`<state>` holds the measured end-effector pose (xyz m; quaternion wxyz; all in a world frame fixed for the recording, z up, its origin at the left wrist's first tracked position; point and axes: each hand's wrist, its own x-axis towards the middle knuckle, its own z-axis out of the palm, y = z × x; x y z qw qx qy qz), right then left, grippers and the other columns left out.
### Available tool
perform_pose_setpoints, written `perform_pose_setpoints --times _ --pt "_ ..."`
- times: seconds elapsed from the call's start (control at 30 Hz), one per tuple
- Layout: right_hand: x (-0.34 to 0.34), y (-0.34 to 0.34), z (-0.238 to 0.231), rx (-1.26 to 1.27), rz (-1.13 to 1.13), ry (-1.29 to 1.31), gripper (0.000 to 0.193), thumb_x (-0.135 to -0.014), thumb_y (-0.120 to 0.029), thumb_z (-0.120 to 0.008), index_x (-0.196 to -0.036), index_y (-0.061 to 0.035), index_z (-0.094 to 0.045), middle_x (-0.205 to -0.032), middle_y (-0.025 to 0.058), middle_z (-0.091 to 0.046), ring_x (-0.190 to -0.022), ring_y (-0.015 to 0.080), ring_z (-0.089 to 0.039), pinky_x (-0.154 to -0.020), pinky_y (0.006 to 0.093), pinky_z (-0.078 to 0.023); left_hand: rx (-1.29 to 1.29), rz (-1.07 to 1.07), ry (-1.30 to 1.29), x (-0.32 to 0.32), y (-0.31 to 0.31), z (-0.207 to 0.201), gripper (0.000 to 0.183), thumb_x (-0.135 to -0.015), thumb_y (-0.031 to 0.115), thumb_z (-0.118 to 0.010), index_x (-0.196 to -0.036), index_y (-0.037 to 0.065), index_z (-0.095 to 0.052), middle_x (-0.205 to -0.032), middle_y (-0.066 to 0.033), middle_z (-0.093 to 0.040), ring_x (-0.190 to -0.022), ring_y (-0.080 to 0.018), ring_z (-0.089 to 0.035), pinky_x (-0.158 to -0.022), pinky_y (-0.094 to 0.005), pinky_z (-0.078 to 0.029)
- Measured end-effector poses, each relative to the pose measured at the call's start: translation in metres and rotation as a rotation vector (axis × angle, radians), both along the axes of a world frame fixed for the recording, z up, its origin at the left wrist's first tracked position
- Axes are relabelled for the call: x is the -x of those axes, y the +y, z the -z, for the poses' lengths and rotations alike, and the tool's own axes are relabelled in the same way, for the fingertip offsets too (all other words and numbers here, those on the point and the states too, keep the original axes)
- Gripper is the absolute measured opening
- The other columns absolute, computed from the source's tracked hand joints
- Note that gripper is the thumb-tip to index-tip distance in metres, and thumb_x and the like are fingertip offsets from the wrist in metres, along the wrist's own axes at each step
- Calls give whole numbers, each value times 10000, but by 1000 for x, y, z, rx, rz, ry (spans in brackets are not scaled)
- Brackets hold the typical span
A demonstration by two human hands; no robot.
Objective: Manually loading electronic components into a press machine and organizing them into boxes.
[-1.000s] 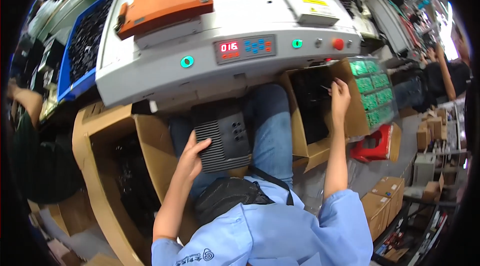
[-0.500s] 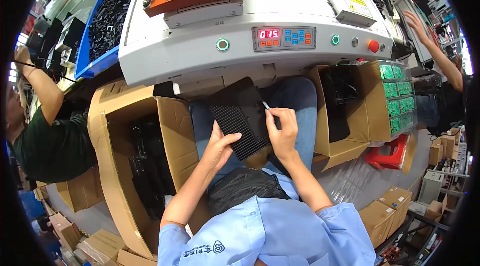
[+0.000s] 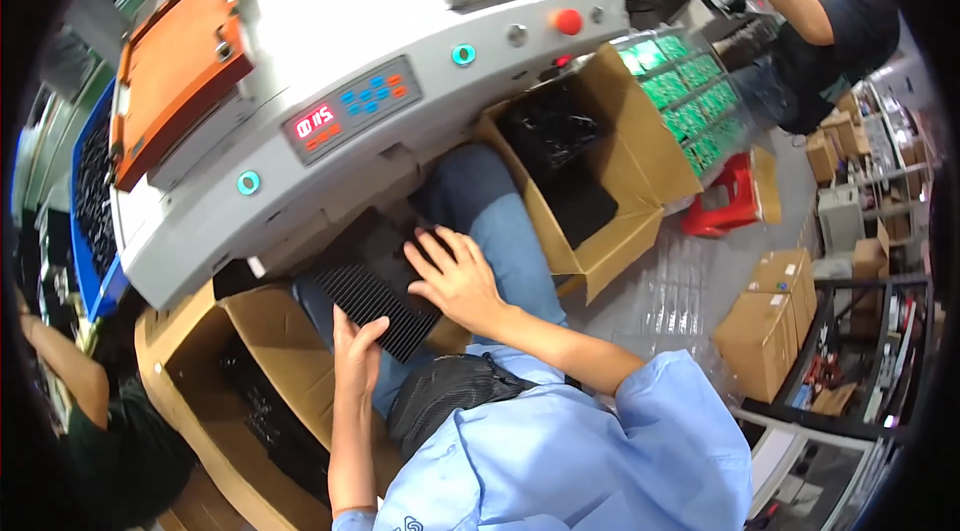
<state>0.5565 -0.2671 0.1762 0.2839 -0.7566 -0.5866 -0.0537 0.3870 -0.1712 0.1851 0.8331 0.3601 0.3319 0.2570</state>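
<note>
A flat black panel, ribbed on its nearer half and smooth beyond, is tilted over my lap. My left hand grips its lower left edge, thumb on top of the ribs. My right hand lies across the panel's right side with fingers spread and partly covers it. No small white piece shows at my right hand; what is under the palm is hidden.
Ahead stands a white machine with an orange fixture. Cardboard boxes hold black parts at my left and right. Trayed green circuit boards and a red stool are farther right. Other people work on both sides.
The view has swung right. My right hand has gone from pinching a small white piece at the panel's edge to lying spread on the panel. My left hand keeps its hold.
</note>
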Motion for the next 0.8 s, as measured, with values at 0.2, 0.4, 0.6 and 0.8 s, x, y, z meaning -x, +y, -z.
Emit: perform_pose_setpoints --times 0.2,0.4,0.6,0.8 --pt "-90 -45 -36 -152 244 383 175 -858 -152 -565 -924 -21 -661 -961 129 -657 -917 233 -623 -808 340 -484 195 13 -17 -7 6 0 717 -745 -114 -531 -1386 102 -291 -1246 -102 -474 -1112 -235 -520 -927 -368 -470" --pt "-262 -125 61 491 751 51 219 -875 -181 -539 -905 10 -642 -784 208 -644 -796 317 -655 -672 412 -518 224 14 -43 -9 8 1 696 -757 -105 -530 -1377 116 -305 -1213 -108 -498 -1076 -243 -544 -897 -372 -499" --pt "-293 -128 96 923 609 392 279 -880 -218 -566 -862 56 -616 -785 215 -653 -602 303 -658 -688 411 -521 222 39 -34 -4 7 2 712 -735 -131 -532 -1373 101 -315 -1211 -108 -497 -1067 -237 -554 -898 -359 -496" --pt "-271 -132 96 799 590 -24 281 -840 -269 -616 -929 -3 -586 -834 203 -653 -760 353 -650 -677 454 -513 239 10 -66 -6 9 0 715 -747 -118 -538 -1384 109 -305 -1217 -113 -497 -1065 -243 -555 -898 -359 -499"
